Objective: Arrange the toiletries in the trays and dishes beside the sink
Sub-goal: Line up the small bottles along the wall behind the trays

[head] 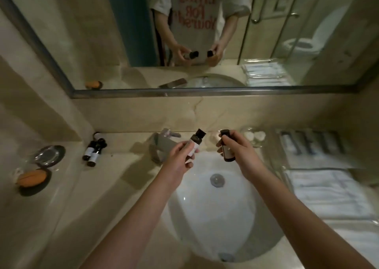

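Here each hand's grip is closed on a bottle, left hand [180, 156] on the tilted bottle [195, 143], right hand [239, 149] on the upright bottle [226, 147], over the open sink [215, 217]

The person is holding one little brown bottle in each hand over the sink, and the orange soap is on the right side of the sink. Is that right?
Nearly. The head view shows the orange soap on the left side of the sink, not the right. The left hand and right hand do each hold a little brown bottle over it.

Sink basin [215, 217] open below both hands. Faucet [162, 143] blocks at 11 o'clock. Desk [86, 207] at 9: bare strip btwn bottle cluster [93, 149], glass dish [49, 154] & soap dish [30, 179]. At 3 o'clock, tray w/ towels [328, 188] fills desk; cotton-pad dish [254, 136] at 1.
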Demonstrator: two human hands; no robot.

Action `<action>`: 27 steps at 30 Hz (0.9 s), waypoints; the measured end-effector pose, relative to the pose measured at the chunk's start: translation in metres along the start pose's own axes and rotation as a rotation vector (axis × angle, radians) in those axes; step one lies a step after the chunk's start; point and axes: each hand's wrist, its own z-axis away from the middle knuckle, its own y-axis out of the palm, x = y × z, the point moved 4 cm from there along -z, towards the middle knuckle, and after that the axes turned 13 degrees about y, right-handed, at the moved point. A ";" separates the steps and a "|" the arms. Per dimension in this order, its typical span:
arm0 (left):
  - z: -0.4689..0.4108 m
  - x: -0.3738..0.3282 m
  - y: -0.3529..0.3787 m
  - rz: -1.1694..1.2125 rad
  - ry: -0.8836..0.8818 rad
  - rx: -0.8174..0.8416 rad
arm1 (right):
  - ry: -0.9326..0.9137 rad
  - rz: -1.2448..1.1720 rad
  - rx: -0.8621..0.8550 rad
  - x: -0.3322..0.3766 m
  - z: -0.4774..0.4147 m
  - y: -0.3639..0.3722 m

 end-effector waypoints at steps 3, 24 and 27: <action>0.002 0.013 0.051 0.059 -0.077 0.098 | 0.007 -0.047 -0.083 -0.001 0.013 -0.056; -0.068 0.102 0.283 -0.143 -0.140 0.275 | 0.061 0.130 -0.627 -0.010 -0.034 -0.351; -0.092 0.106 0.292 -0.167 -0.115 0.240 | 0.099 0.076 -0.629 -0.003 -0.066 -0.367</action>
